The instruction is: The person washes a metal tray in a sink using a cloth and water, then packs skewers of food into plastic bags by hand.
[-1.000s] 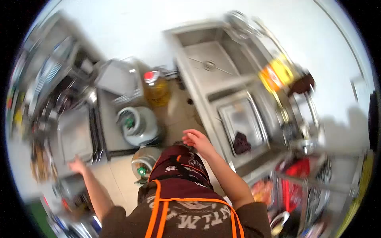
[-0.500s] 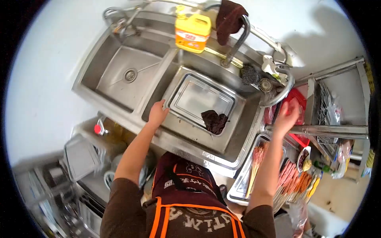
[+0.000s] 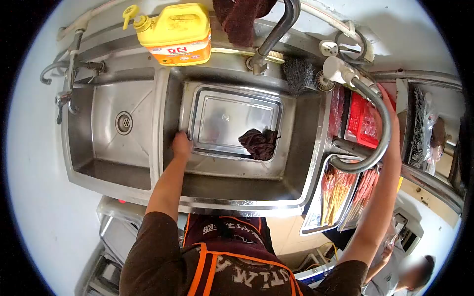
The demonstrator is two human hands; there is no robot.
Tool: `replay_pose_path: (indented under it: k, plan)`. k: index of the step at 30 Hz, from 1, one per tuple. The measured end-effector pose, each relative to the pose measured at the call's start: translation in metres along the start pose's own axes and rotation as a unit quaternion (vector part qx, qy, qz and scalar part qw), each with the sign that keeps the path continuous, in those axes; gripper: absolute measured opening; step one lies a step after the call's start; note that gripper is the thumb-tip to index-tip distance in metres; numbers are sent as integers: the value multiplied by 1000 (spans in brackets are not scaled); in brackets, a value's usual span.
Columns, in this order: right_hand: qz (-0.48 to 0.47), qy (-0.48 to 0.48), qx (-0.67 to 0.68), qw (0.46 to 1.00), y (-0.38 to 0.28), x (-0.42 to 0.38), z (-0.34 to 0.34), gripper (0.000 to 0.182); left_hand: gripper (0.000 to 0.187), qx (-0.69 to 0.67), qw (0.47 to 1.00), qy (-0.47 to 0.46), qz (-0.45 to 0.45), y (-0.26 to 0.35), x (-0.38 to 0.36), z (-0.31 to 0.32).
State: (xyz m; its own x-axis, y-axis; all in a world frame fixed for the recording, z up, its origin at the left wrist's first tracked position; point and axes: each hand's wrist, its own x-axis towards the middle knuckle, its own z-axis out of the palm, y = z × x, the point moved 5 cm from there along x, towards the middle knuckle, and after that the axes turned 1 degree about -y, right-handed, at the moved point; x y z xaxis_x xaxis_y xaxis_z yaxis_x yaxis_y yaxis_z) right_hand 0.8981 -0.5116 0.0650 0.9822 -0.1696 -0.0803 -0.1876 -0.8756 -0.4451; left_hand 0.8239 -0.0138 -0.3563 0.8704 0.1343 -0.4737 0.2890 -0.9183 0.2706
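A person's left hand (image 3: 181, 144) curled beside the left end of the metal tray (image 3: 219, 130), hold unclear; the right hand (image 3: 387, 106), partly hidden, reached beyond its right end, grip indeterminable; a dark cloth (image 3: 259, 144) lay on the tray, which a level, two-ended hold suited best.

My view shows a yellow jug (image 3: 178, 30) with an orange-and-white label, 1 dark maroon cloth (image 3: 260, 144), a red basket (image 3: 364, 122).

a shiny rectangular metal tray (image 3: 217, 123) lies in the sink (image 3: 298, 167), a dark cloth (image 3: 259, 144) (crumpled) at one corner.
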Motion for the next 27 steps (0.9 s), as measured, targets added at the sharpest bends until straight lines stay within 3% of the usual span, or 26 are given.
replay_pose_path:
  k: [3, 5, 9, 11, 12, 13, 16, 18, 19, 20, 22, 25, 26, 27]
  plan:
    - [-9, 11, -99, 995, -15, 2, -6, 49, 34, -36, 999, -34, -19, -3, 0, -1]
    - [21, -9, -79, 997, -3, 2, -3, 47, 35, -43, 997, -56, -35, -13, 7, 10]
    - [-13, 35, 27, 999, 8, -6, 5, 47, 38, -110, 989, -74, -60, -19, 13, 26]
    - [-122, 151, -11, 981, 1, -17, 5, 45, 35, -171, 982, -68, -43, -12, 13, 27]
    - [-65, 213, -18, 975, 2, -29, 4, 46, 32, -234, 970, -61, -30, -7, 9, 25]
    - [-35, 331, 195, 923, 4, -52, 8, 44, 32, -235, 970, -62, -30, 1, 2, 14]
    - [91, 330, 53, 938, 122, -142, 105, 30, 29, -481, 865, -124, -66, 23, -27, -20]
    - [77, 147, 101, 981, 63, -140, 212, 32, 35, -463, 878, -122, -16, 45, -45, -50]
    - [18, 110, -6, 994, 56, -140, 252, 38, 42, -447, 886, -119, 34, 56, -51, -58]
    - [49, 106, 58, 992, 54, -142, 282, 38, 55, -411, 903, -116, 53, 51, -52, -52]
    - [79, 101, 121, 984, 59, -140, 294, 38, 58, -421, 897, -109, 80, 60, -60, -58]
    - [48, 200, 65, 976, 82, -134, 246, 24, 56, -465, 872, -119, 95, 69, -63, -63]
    - [133, 342, 87, 926, 76, -138, 202, 17, 53, -498, 853, -142, 70, 63, -62, -56]
    - [40, 456, 101, 883, 91, -140, 164, 17, 51, -530, 830, -165, 45, 60, -63, -50]
